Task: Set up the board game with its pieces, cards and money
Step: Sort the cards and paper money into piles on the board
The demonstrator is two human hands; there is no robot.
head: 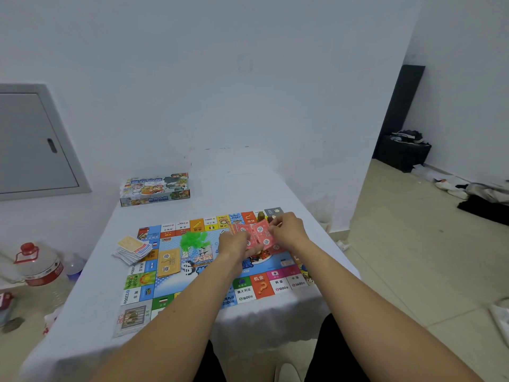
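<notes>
Currently, insp. of table (pixel 82 312) runs left to right. Off the table at approx. 9 o'clock stands a clear jug w/ red cap (pixel 38 264). Card pile (pixel 133 249) lies loose at the board's 10 o'clock edge, partly fanned, not squared. Game box (pixel 154 189) sits well apart at 11 o'clock, against the wall. Board (pixel 192 274) is unfolded and flat, centre of table. On it: a tan card stack (pixel 168 261) left of centre, and a heap of green pieces (pixel 192 239) just beside it toward 12 o'clock.

Left hand (pixel 235 245) is at board centre, fingers curled under the lower edge of the red notes (pixel 257 235), gripping them. Right hand (pixel 287 230), at approx. 1 o'clock, pinches the top of the same spread; exact fingertip contact cannot be told, blur.

Assessment: step in hand is the money, being sorted or fanned over the board's upper right. Board and cards appear placed. Next move prob. calls for squaring the notes into one stack and setting it down clear of the track squares; the loose card pile also needs tidying.
</notes>
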